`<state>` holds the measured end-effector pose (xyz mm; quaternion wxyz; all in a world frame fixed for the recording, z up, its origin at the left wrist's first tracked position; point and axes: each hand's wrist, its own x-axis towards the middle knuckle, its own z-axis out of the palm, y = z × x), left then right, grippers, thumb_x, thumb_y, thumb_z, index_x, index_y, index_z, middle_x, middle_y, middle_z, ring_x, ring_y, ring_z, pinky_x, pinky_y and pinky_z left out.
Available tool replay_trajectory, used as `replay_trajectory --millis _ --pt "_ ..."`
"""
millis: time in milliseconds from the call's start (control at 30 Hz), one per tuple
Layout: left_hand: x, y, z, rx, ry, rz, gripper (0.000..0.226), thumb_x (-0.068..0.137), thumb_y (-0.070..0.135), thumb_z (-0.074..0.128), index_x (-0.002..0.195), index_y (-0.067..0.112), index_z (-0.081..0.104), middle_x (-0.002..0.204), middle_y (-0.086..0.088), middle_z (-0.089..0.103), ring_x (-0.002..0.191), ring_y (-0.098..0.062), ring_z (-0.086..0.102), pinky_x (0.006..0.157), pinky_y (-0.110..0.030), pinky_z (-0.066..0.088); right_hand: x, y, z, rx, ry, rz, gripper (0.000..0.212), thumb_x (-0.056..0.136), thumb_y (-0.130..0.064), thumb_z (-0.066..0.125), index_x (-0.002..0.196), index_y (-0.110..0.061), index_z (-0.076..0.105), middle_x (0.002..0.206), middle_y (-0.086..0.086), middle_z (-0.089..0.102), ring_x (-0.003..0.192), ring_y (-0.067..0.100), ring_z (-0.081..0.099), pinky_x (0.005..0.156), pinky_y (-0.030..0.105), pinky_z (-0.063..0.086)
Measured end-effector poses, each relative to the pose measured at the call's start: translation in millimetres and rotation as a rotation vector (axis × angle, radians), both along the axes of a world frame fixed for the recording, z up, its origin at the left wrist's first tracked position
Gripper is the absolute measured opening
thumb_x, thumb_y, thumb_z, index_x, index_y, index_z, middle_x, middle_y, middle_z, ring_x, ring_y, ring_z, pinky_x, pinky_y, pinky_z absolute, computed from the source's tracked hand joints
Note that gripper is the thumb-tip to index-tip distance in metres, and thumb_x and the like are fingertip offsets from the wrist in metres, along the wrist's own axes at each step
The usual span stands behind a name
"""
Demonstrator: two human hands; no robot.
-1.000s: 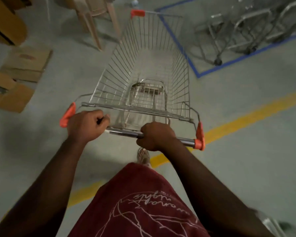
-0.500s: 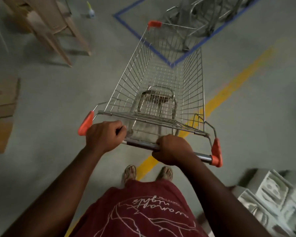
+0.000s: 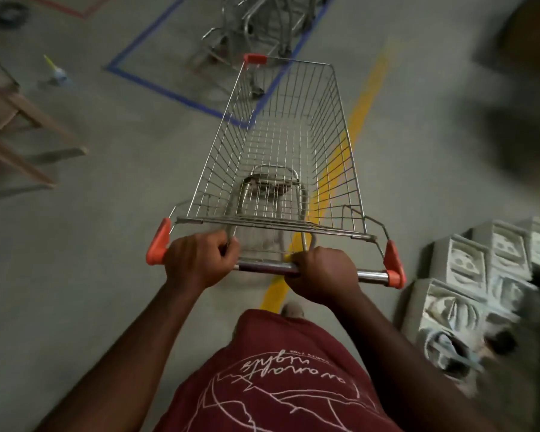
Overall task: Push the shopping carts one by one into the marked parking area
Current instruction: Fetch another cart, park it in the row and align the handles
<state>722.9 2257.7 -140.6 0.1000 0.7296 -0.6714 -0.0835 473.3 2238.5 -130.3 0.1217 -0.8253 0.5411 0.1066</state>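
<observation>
Both hands, left (image 3: 200,260) and right (image 3: 323,274), grip the silver wire shopping cart (image 3: 281,151) handle; its nose now swings onto the blue-taped parking area (image 3: 169,92) far ahead, nearly lined up.

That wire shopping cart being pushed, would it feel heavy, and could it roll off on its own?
Probably light: the shopping cart has an open wire basket with nothing in it. The floor looks smooth, so it likely rolls easily and might drift if released. The left hand and right hand both grip the handle bar, which suggests steering takes two hands.

Dim indoor light; edges motion-blurred (right side worst); wide-angle warping; centre sharp.
</observation>
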Motion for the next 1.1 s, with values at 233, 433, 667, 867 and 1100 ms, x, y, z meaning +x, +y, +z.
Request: replay_trajectory --millis 233,433,667,867,1100 --pt "-17.6 -59.0 -2.7 -0.052 0.003 -0.099 0.038 0.091 0.045 0.041 0.071 0.016 0.057 0.065 -0.005 0.066 0.061 -0.036 0.065 0.055 -0.032 0.044 -24.9 -37.9 0.5 -0.031 -0.001 -0.019 0.035 0.086 -0.056 0.055 0.087 -0.023 0.066 0.078 0.003 0.069 0.073 0.031 0.069 0.059 0.030 0.037" --pt "-60.1 -130.5 -5.4 -0.072 -0.014 -0.166 0.034 0.090 0.043 0.048 0.070 0.015 0.055 0.063 -0.008 0.065 0.057 -0.038 0.063 0.054 -0.028 0.028 -65.0 -100.6 -1.5 -0.056 0.035 -0.089 0.033 0.086 -0.058 0.058 0.082 -0.025 0.063 0.069 -0.002 0.061 0.070 0.028 0.068 0.057 0.029 0.040" --pt "-101.0 -251.9 -5.9 -0.149 0.006 -0.239 0.035 0.088 0.042 0.047 0.066 0.015 0.052 0.060 -0.006 0.062 0.055 -0.038 0.061 0.051 -0.029 0.032 -110.0 -200.5 -7.9 -0.111 -0.070 -0.104 0.034 0.081 -0.056 0.052 0.076 -0.023 0.059 0.068 0.000 0.064 0.063 0.029 0.065 0.055 0.029 0.037" --pt "-155.5 -377.3 2.1 -0.087 0.029 -0.231 0.031 0.088 0.043 0.046 0.065 0.023 0.043 0.061 -0.008 0.063 0.060 -0.039 0.062 0.054 -0.032 0.039 -160.2 -310.1 -5.2 -0.104 -0.158 -0.154 0.041 0.075 -0.061 0.041 0.069 -0.021 0.051 0.059 0.000 0.052 0.057 0.031 0.058 0.054 0.029 0.043" --pt "-231.8 -506.0 -1.1 -0.113 0.020 -0.235 0.035 0.088 0.042 0.045 0.068 0.016 0.054 0.061 -0.008 0.062 0.058 -0.040 0.061 0.054 -0.031 0.037 -235.2 -439.4 -4.4 -0.104 -0.144 -0.180 0.045 0.073 -0.065 0.037 0.073 -0.023 0.055 0.066 0.002 0.059 0.064 0.032 0.063 0.059 0.030 0.048"
